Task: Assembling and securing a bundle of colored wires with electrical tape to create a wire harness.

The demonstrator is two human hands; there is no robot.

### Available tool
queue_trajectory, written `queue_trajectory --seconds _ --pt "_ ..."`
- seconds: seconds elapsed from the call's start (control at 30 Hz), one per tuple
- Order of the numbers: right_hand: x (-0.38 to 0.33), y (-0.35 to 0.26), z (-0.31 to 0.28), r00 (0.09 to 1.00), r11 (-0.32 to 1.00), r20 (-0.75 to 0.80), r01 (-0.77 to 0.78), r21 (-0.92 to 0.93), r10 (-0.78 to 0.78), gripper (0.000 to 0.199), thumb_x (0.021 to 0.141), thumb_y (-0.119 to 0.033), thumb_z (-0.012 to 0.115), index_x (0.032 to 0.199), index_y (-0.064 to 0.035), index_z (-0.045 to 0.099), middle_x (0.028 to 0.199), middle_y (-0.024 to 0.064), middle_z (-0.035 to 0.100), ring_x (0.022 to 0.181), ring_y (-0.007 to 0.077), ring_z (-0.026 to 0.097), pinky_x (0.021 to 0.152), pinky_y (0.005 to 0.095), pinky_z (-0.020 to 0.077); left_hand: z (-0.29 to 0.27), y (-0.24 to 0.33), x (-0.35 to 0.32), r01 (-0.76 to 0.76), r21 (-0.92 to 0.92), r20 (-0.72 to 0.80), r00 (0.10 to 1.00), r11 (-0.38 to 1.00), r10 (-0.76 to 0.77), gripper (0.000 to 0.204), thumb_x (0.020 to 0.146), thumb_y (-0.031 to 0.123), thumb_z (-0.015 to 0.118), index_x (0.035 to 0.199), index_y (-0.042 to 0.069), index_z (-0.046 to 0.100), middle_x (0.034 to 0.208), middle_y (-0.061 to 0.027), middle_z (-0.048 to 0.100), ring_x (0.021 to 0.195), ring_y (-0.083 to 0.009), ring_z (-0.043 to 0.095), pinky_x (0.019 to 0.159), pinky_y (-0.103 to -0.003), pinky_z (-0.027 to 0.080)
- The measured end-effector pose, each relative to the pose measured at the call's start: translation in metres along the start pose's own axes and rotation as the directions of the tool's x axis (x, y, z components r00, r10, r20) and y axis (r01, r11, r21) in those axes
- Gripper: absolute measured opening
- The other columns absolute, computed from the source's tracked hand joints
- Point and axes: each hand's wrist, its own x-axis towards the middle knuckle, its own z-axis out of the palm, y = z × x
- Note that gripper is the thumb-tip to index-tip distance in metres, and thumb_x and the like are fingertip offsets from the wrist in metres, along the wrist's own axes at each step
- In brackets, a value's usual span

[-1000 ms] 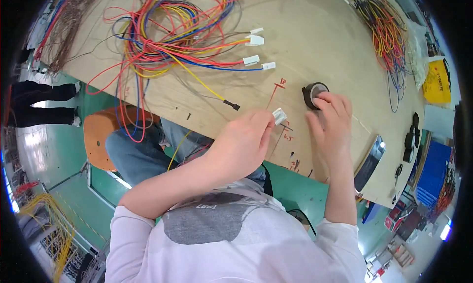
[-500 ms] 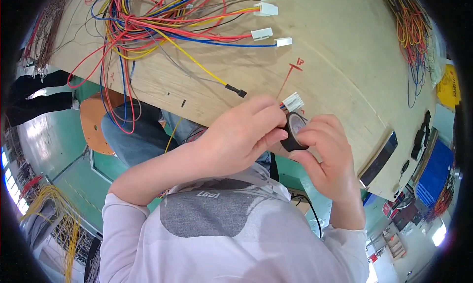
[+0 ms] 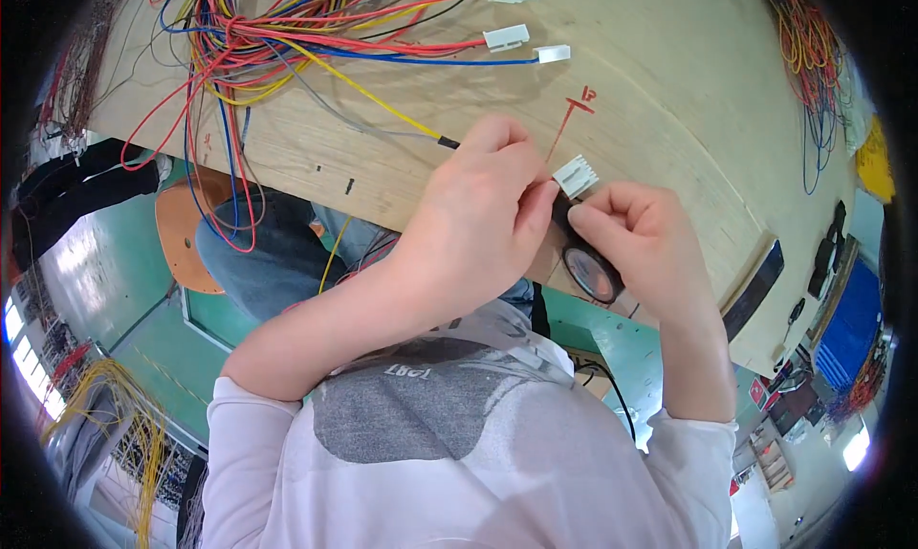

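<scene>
A white multi-pin connector (image 3: 576, 176) pokes out beyond the fingertips of my left hand (image 3: 478, 214). That hand is closed in a pinch just behind the connector, over its wires, which the fingers mostly hide. My right hand (image 3: 650, 238) pinches a strip of black tape (image 3: 562, 214) close below the connector. From this strip hangs the tape roll (image 3: 613, 279), tilted, by the table's near edge. Left of my left hand, a yellow and grey wire pair ends in a black sleeve (image 3: 448, 142), partly covered by the hand.
A wire harness (image 3: 234, 32) in red, blue and yellow spreads over the far left, with white connectors (image 3: 507, 38) on its ends. A dark phone (image 3: 754, 289) lies at the table's right edge. Wire bundles (image 3: 808, 61) hang at the far right. A wooden chair (image 3: 186, 238) stands left.
The tape roll has dropped out of my right fingers and hangs lower on a pulled-out strip. My right hand now pinches the strip near the connector. My left hand has turned more upright.
</scene>
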Motion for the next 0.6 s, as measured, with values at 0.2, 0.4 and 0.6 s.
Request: queue_trajectory --seconds 0.2,0.4,0.6 --pt "0.0026 -0.0014 0.0039 1.000 0.995 -0.012 0.030 0.099 -0.029 0.014 0.079 -0.012 0.053 0.072 -0.0004 0.056 0.050 0.0005 0.051 0.040 0.0052 0.046 0.036 0.0199 0.0335 -0.0015 0.0029 0.0059 -0.009 0.120 0.003 1.000 0.993 0.009 0.007 0.071 0.000 0.051 0.069 -0.004 0.045 0.080 -0.0185 0.046 0.071 -0.0346 0.049 0.062 -0.038 0.042" --pt "0.0016 -0.0026 0.0065 0.999 0.988 -0.020 0.050 0.145 -0.047 0.014 0.079 -0.011 0.053 0.072 0.0007 0.056 0.050 0.0009 0.051 0.040 0.0052 0.046 0.036 0.0191 0.0329 -0.0001 0.0044 0.0056 -0.007 0.137 -0.010 1.000 0.990 0.009 0.007 0.071 0.000 0.051 0.069 -0.005 0.045 0.078 -0.0189 0.046 0.072 -0.0346 0.049 0.063 -0.038 0.042" --pt "0.0018 0.0002 0.0051 0.996 0.985 -0.058 0.076 0.154 -0.068 0.014 0.078 -0.011 0.054 0.071 0.0008 0.057 0.051 0.0003 0.051 0.040 0.0046 0.045 0.035 0.0188 0.0324 0.0002 0.0059 0.0056 -0.015 0.159 -0.004 1.000 0.987 0.016 0.008 0.072 0.000 0.050 0.069 -0.005 0.045 0.079 -0.0191 0.046 0.073 -0.0345 0.049 0.063 -0.038 0.042"
